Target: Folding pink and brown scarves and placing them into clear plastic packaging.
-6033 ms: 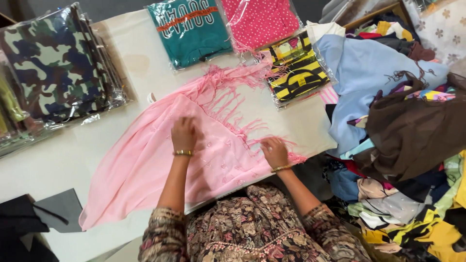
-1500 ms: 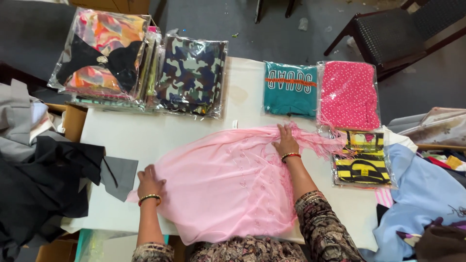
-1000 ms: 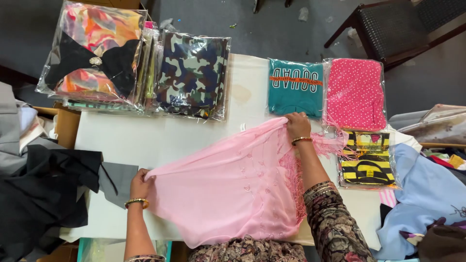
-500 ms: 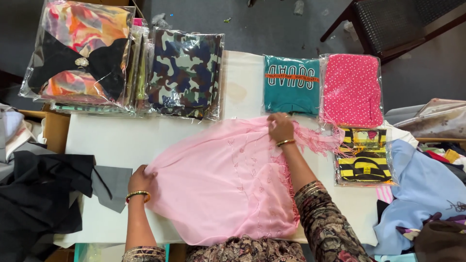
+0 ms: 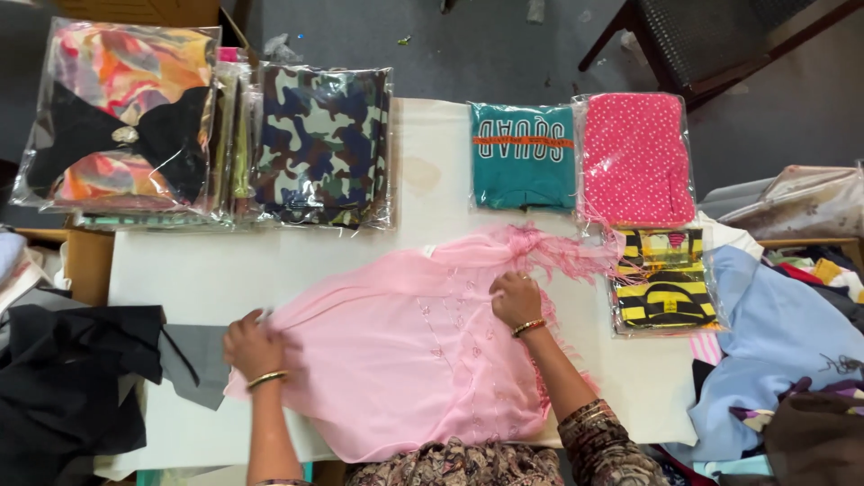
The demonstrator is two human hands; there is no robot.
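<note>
Right hand (image 5: 515,299) lowered, flat on one pink scarf (image 5: 405,351), left hand (image 5: 252,346) gripping its edge, five packets.

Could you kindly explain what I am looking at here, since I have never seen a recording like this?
There is no machine here: a person wears a camera on the head, so the single picture looks straight down at their own two bare hands and a white table. The left hand grips the left edge of a pink fringed cloth spread on the table, and the right hand presses on its upper middle. Along the far side lie clear-wrapped folded garments: a multicoloured pack, a camouflage pack, a teal pack, a pink dotted pack, and a yellow and black striped pack. Loose clothes pile up on the right, dark fabric on the left.
</note>
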